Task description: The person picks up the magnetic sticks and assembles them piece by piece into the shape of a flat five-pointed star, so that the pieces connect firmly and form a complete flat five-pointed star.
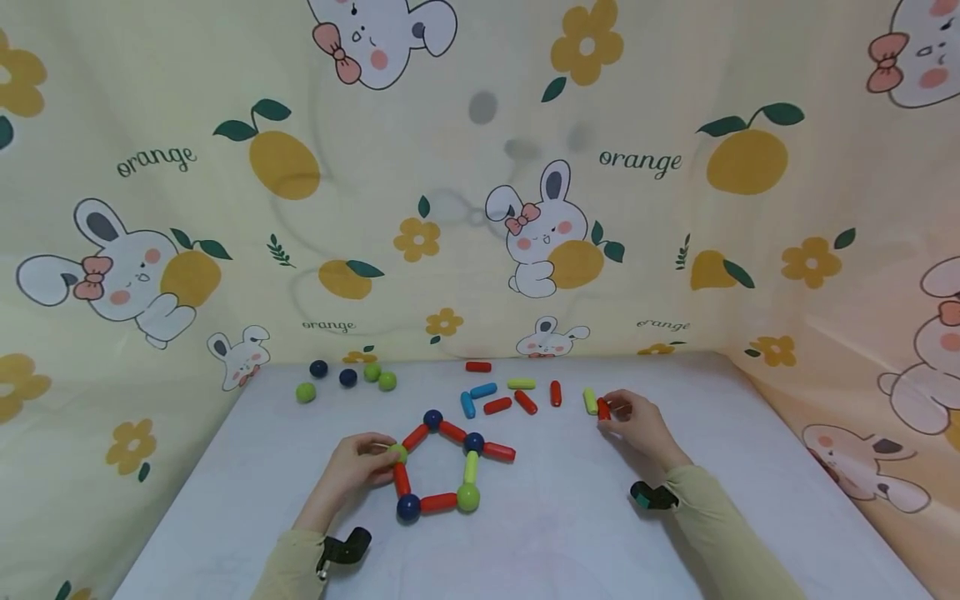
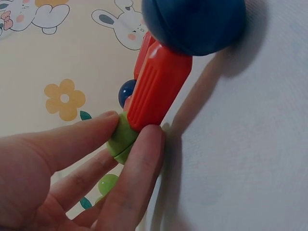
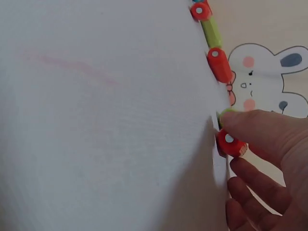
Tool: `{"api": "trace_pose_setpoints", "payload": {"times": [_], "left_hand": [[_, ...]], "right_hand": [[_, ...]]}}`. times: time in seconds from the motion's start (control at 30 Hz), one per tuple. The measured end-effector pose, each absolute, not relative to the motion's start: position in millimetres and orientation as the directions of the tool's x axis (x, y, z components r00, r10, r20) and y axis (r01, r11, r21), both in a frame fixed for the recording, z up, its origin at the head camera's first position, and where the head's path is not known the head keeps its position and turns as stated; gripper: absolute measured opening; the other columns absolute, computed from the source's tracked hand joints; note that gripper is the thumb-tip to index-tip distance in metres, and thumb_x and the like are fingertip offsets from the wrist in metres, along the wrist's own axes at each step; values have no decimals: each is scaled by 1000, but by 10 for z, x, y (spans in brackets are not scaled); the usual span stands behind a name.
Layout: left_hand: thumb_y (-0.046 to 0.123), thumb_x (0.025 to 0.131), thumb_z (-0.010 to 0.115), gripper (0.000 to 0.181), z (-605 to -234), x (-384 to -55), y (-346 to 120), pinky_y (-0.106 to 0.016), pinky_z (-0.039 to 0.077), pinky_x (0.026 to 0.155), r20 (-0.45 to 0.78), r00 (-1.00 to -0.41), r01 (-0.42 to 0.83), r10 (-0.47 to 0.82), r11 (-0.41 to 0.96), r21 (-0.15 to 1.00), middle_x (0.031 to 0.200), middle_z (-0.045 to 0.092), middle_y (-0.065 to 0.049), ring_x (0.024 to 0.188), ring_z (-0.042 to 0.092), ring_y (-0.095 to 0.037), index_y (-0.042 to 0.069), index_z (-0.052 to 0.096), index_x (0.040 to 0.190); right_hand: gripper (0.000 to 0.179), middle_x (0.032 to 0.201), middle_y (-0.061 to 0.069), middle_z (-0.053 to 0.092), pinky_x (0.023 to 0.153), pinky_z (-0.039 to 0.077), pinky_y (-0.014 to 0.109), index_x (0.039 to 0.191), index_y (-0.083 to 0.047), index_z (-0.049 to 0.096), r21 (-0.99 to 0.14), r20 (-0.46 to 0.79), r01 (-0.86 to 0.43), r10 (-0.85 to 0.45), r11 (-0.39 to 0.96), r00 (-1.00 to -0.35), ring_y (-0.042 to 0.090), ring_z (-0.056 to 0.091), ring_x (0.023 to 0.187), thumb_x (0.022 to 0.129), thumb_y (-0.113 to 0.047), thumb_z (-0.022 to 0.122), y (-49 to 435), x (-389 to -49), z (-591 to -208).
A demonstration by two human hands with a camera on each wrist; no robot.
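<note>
Pinching a green ball (image 1: 398,452) with your left hand (image 1: 358,463), you have the fingertips closed to about the width of that ball. It forms the left corner of a five-sided frame (image 1: 452,431) of rods and balls; you cannot tell whether this corner touches the surface (image 1: 555,517). The frame sits left of centre, with a dark blue ball (image 1: 432,419) at its far corner, a second dark blue ball (image 1: 474,442) at the right, a larger-looking green ball (image 1: 468,497) at the near right and a third dark blue ball (image 1: 408,507) at the near left. Four sides are red; the right side is a yellow-green rod (image 1: 470,467). One red side rod (image 1: 498,452) sticks out to the right from the second dark blue ball.

Your right hand (image 1: 637,423), well to the right, holds a loose red rod (image 1: 603,409) between thumb and fingers, nearly closed around it. Just left of that rod lies a short yellow-green rod (image 1: 590,401); whether they touch is unclear. Farther left you have more loose rods (image 1: 497,406) in red, blue and yellow-green, and at the far left five loose balls (image 1: 348,377), two dark blue and three green.
</note>
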State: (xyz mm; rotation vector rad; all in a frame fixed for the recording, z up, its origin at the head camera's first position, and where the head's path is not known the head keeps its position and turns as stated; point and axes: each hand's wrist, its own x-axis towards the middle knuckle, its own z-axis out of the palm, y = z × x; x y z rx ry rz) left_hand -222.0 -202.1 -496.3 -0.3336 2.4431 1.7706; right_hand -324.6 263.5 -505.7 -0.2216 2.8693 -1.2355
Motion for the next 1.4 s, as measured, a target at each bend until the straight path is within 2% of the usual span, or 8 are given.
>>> {"api": "trace_pose_setpoints", "payload": {"times": [0.27,0.43,0.57,0.7,0.9,1.07,1.4], "left_hand": [[14,86,72,30,-4959,-2222,-2011,-33,57,68,-214,-971,-237,-109,292,927,97,65,-11,73,66,-20,1,66,112],[14,86,72,29,-4952,-2212,-2008,-32,57,67,-214,-971,-237,-108,299,924,95,65,-11,72,65,-20,1,66,112],[14,87,71,29,-4950,-2198,-2002,-32,57,68,-213,-971,-236,-109,303,923,95,65,-11,73,65,-20,1,66,112],[14,86,72,30,-4956,-2188,-1999,-33,57,68,-212,-972,-234,-105,293,927,95,65,-11,72,65,-20,1,65,113],[14,86,72,29,-4971,-2185,-2008,-34,57,67,-204,-974,-223,-96,275,935,95,65,-11,72,65,-20,2,66,112],[15,86,72,30,-4972,-2190,-2020,-33,57,67,-205,-974,-224,-96,276,935,98,65,-11,74,65,-21,2,65,113],[15,86,72,30,-4988,-2216,-2041,-32,57,67,-211,-973,-230,-98,279,932,97,65,-11,74,66,-20,2,66,112]], "right_hand": [[44,116,21,57,88,49,48,126,-1,52,-717,27,-108,-128,689,-991,34,54,100,83,7,62,2666,-3204,-5016],[41,117,21,56,91,46,52,122,-1,56,-712,28,-131,-159,690,-987,36,52,102,83,11,56,2749,-3174,-5023],[40,116,18,58,90,47,50,119,-1,59,-719,11,-153,-209,678,-978,35,51,103,82,13,53,2808,-3159,-5037],[39,116,13,59,91,48,47,118,-5,62,-734,-25,-149,-246,663,-969,31,51,103,83,12,55,2842,-3152,-5039],[31,113,11,60,83,51,37,113,-7,65,-752,-57,-149,-289,642,-956,29,51,99,86,6,61,2840,-3127,-5028],[28,110,8,60,81,50,37,109,-11,67,-742,-73,-143,-291,655,-954,28,51,97,86,5,62,2792,-3085,-5003],[25,103,2,64,80,51,32,105,-12,68,-746,1,-294,-440,598,-898,24,55,95,85,3,66,2573,-2980,-4961]]}}
